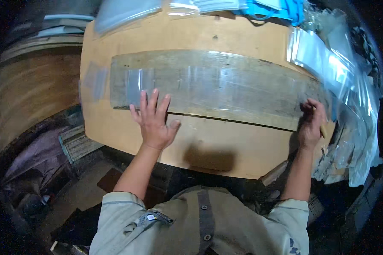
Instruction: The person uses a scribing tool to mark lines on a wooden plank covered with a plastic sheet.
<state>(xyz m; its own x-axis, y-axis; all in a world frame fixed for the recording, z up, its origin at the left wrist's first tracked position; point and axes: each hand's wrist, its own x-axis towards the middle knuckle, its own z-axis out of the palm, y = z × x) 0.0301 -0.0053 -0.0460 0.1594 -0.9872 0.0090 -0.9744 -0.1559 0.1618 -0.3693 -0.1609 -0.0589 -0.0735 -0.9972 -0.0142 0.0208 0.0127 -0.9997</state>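
Observation:
A long grey wooden board (166,59) lies across the table, with a strip of clear plastic film (200,85) stretched along it. My left hand (151,119) is spread, its fingertips on the film near the board's left end and its palm past the board's near edge. At the board's right end, my right hand (312,123) is closed round a slim tan handle (324,131) that sticks out beside the palm. The rest of that tool is hidden, so its kind cannot be told.
The pale wooden tabletop (212,151) carries stacked clear plastic sheets (125,15) at the far left and a bright blue bag (274,12) at the far edge. Crumpled clear plastic (353,110) hangs over the right side. A wooden block (273,173) juts at the near right edge.

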